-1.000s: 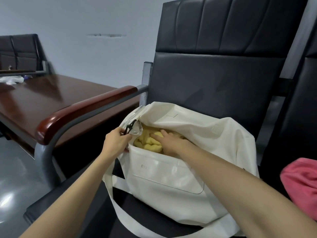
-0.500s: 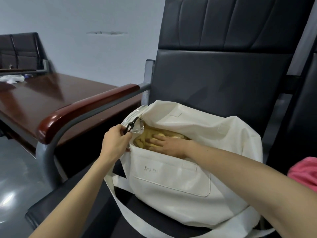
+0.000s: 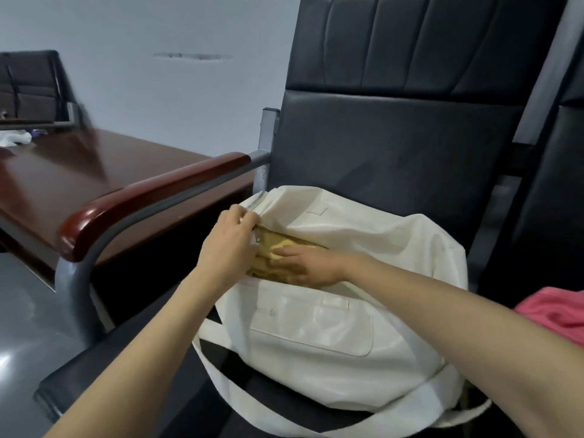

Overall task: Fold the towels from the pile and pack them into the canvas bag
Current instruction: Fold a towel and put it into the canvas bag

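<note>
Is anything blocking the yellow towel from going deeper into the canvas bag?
Nothing visible. The left hand pinches the mouth of the canvas bag open, and the right hand presses flat on the yellow towel, already inside the opening.

Head view, facing down (wide), near canvas bag point(image 3: 316, 327)

Both my bare forearms reach forward from the lower edge of the view, converging. My left hand point(image 3: 230, 245) shows its back, wrist straight, fingers curled and pinching the top edge of the cream canvas bag point(image 3: 316, 330) at its left end. My right hand point(image 3: 311, 267) lies palm down inside the opening, fingers straight, pointing left, pressing on the folded yellow towel point(image 3: 278, 245). The hands are just beside each other.
</note>
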{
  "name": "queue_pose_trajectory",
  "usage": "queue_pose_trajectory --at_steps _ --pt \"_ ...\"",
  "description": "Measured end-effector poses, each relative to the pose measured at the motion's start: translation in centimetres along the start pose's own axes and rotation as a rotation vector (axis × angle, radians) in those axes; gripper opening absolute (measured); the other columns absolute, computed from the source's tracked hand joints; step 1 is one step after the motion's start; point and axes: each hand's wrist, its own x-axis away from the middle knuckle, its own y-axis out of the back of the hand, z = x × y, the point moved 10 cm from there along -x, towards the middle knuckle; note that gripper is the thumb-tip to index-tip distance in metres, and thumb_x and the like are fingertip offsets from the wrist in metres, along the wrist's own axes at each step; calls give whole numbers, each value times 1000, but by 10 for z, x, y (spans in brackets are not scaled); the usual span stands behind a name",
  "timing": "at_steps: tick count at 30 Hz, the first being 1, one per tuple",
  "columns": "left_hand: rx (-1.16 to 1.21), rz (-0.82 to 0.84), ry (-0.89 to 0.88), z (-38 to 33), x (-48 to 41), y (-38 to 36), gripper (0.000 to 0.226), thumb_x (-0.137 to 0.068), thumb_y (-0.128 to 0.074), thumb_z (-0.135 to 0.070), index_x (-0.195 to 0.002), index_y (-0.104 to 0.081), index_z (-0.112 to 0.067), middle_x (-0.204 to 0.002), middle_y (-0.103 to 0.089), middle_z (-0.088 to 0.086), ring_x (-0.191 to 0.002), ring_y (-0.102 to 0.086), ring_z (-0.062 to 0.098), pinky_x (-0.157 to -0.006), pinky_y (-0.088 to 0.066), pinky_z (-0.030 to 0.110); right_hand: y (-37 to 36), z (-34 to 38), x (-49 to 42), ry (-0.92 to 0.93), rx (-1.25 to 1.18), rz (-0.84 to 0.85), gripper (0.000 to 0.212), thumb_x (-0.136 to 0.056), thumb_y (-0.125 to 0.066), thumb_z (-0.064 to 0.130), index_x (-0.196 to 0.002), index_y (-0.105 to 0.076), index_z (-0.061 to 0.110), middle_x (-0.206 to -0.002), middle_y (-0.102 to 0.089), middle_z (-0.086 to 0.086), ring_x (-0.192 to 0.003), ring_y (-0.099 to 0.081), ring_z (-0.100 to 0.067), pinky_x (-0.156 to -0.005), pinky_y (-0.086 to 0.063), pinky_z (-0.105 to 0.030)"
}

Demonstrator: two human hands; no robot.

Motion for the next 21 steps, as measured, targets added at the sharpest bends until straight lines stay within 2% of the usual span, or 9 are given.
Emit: queue_pose_trajectory --at_steps 2,3,5,7,10,13,15,17,21 --pt "-64 239 -163 -36 -8 -23 31 -95 -49 -15 -123 -61 -20 -127 -54 2 -113 -51 23 -86 -42 31 2 -8 19 16 -7 -4 56 -96 -53 11 -149 -36 18 -157 -24 -9 -143 -24 -28 -117 -23 -34" --pt "-127 427 -164 -43 -5 -41 32 -97 -45 -19 -125 -61 -19 -127 -57 6 -113 -53 25 -90 -43 32 1 -11 25 12 8 -2 55 -96 -52 10 -148 -37 19 -158 -25 -7 -142 -26 -28 -116 -26 -36" --pt "-250 753 -93 -39 7 -73 38 -99 -41 -25 -133 -55 -14 -131 -56 11 -118 -52 29 -96 -40 33 -7 -18 32 -20 161 52 54 -99 -46 14 -150 -33 26 -162 -14 1 -147 -18 -24 -118 -22 -34" --pt "-273 875 -35 -32 10 -91 41 -99 -38 -24 -137 -48 -10 -136 -50 12 -124 -47 32 -100 -37 36 -11 -28 34 -82 306 99 54 -101 -41 20 -151 -26 35 -163 -3 9 -149 -9 -19 -117 -18 -35" --pt "-180 847 28 -28 7 -96 42 -99 -41 -24 -139 -46 -12 -143 -45 13 -129 -45 31 -108 -36 40 -6 -31 35 -167 293 123 53 -101 -40 22 -150 -28 36 -163 -2 10 -149 -6 -20 -117 -20 -40" --pt "-112 791 78 -29 7 -84 41 -98 -43 -29 -135 -51 -15 -135 -52 11 -119 -51 29 -100 -41 36 -5 -22 45 -211 56 157 50 -98 -41 9 -146 -42 25 -161 -15 3 -145 -19 -25 -115 -24 -39" --pt "18 701 109 -37 5 -69 39 -96 -49 -24 -134 -54 -15 -131 -56 10 -114 -54 26 -94 -43 32 5 -22 62 -246 -73 70 46 -96 -42 8 -139 -51 21 -151 -37 -1 -136 -36 -26 -107 -34 -36" --pt "181 565 127 -53 4 -48 37 -94 -52 -12 -130 -58 -13 -131 -57 8 -116 -53 24 -91 -42 26 26 -32 96 -341 -188 -93 43 -95 -44 8 -135 -54 22 -140 -50 0 -128 -46 -25 -102 -40 -35" --pt "409 399 44 -126 23 -8 30 -90 -54 -3 -116 -67 -9 -122 -64 7 -115 -57 23 -94 -44 27 58 -38 195 -523 -305 -244 38 -100 -46 17 -137 -51 23 -146 -46 2 -133 -42 -20 -107 -33 -30"
